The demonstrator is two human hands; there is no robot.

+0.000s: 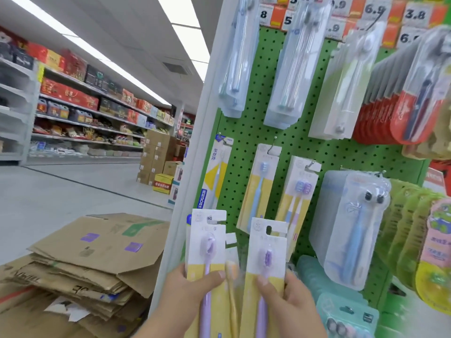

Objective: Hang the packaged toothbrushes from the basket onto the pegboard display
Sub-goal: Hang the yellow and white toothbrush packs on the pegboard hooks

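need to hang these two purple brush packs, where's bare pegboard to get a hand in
Bare green pegboard lies between the upper clear blister packs and the yellow-card toothbrush packs below. Crowded: the right side, with stacked red packs and green packs.

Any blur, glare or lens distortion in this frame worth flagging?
Head view: wide-angle bending curves the pegboard edge and ceiling lights; the right-side hanging packs are smeared soft; clear plastic packs up top carry pale glare; the toothbrush packs in the left hand and right hand stay fairly sharp.
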